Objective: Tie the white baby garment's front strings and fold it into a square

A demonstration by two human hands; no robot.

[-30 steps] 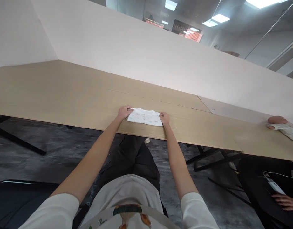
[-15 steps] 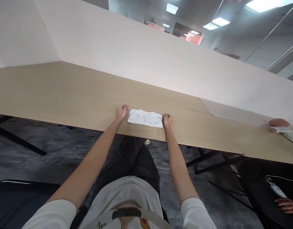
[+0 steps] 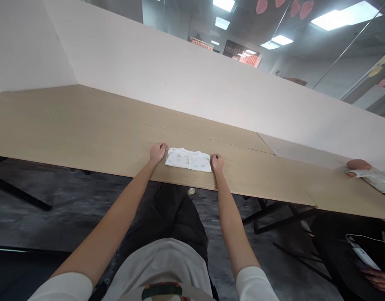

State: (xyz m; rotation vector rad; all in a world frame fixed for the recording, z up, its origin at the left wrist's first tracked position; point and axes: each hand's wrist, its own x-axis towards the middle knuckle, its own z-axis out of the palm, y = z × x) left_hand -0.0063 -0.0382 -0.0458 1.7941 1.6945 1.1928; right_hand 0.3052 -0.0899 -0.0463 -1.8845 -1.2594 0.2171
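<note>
Likely between folds: left hand and right hand, curled closed, seemingly empty, flank the garment near the table's front edge; regripping needs uncurling.

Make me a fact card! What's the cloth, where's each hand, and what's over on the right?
Garment: white, printed, folded, flat on the light-brown table
Left hand: curled, beside the garment's left end
Right hand: curled, beside its right end
Far right: patterned cloth beside a rounded pinkish thing, too unclear to name
Lower right: another person's hand near a white device
</note>
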